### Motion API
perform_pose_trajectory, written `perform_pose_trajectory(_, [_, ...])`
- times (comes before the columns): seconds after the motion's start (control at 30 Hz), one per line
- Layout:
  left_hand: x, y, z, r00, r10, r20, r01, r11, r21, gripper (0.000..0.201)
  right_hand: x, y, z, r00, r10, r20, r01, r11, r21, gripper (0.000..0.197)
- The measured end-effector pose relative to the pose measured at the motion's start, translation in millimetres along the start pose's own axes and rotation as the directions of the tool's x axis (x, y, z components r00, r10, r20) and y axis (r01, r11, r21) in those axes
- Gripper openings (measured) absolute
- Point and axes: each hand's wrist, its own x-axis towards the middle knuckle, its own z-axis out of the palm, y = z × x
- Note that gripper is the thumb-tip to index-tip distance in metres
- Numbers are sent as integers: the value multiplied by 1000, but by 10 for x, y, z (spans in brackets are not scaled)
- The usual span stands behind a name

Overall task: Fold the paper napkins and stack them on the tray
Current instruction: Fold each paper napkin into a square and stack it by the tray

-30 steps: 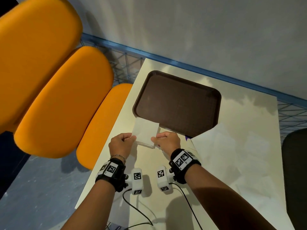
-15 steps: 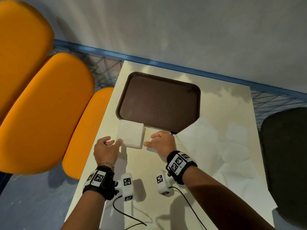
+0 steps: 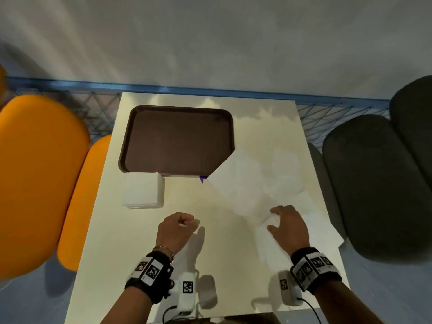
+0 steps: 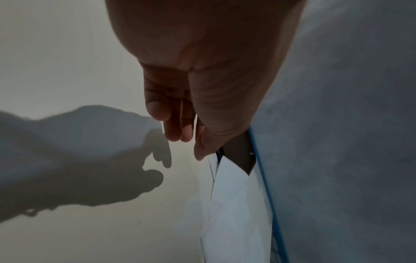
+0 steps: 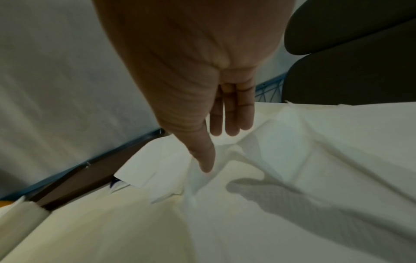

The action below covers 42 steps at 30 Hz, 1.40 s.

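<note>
While my left hand (image 3: 178, 232) hangs loosely curled and empty, my right hand (image 3: 288, 226) spreads relaxed fingers onto the unfolded napkins (image 3: 252, 183) along the table's (image 3: 224, 265) right edge, apparently to draw one for folding.

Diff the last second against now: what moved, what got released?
Both hands let go of the folded napkin stack. Right hand swung right onto the loose napkins; left hand pulled back, empty. Stack stays on the table against the tray, which holds no napkins.
</note>
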Motion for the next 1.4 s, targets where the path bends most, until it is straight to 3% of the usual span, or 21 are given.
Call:
perform_pose_trajectory(0.17, [44, 156, 605, 996, 47, 80, -59, 985, 162, 8, -14, 71, 6, 993, 118, 2, -115, 967, 228, 80])
perform_pose_trajectory(0.37, [331, 478, 1243, 992, 98, 75, -120, 911, 395, 25, 211, 69, 31, 990, 116, 84, -136, 948, 288, 64])
perform_pose_trajectory(0.57, [442, 821, 1644, 996, 15, -89, 29, 879, 476, 50, 275, 117, 29, 972, 32, 231, -91, 964, 252, 65])
perform_pose_trajectory(0.7, [447, 860, 1785, 993, -25, -118, 78, 879, 470, 49, 312, 164, -56, 949, -74, 306, 5, 975, 221, 74])
perform_pose_trajectory(0.83, [384, 888, 1727, 987, -68, -147, 111, 944, 311, 38, 380, 219, -193, 950, -81, 300, -19, 948, 317, 78])
perform_pose_trajectory(0.93, [236, 811, 1581, 985, -86, -150, 92, 995, 37, 34, 442, 203, -319, 982, -60, 180, -26, 898, 439, 66])
perform_pose_trajectory(1.0, [96, 725, 1453, 985, -119, -126, 97, 981, -166, 33, 479, 118, -402, 991, -73, 115, 7, 870, 494, 54])
perform_pose_trajectory(1.1, [-145, 578, 1234, 978, -208, -30, 168, 858, -485, 27, 477, -91, -424, 987, -135, 85, 77, 869, 488, 42])
perform_pose_trajectory(1.17, [-272, 433, 1094, 965, -259, 31, 220, 744, -631, 32, 430, -250, -340, 971, -183, 153, 99, 894, 437, 44])
perform_pose_trajectory(1.3, [-425, 108, 958, 927, -361, 98, 315, 611, -726, 41, 327, -527, -28, 911, -135, 389, -2, 943, 333, 66])
perform_pose_trajectory(1.4, [-495, -50, 960, 914, -387, 122, 345, 583, -736, 44, 294, -638, 150, 913, -46, 406, -104, 935, 339, 49])
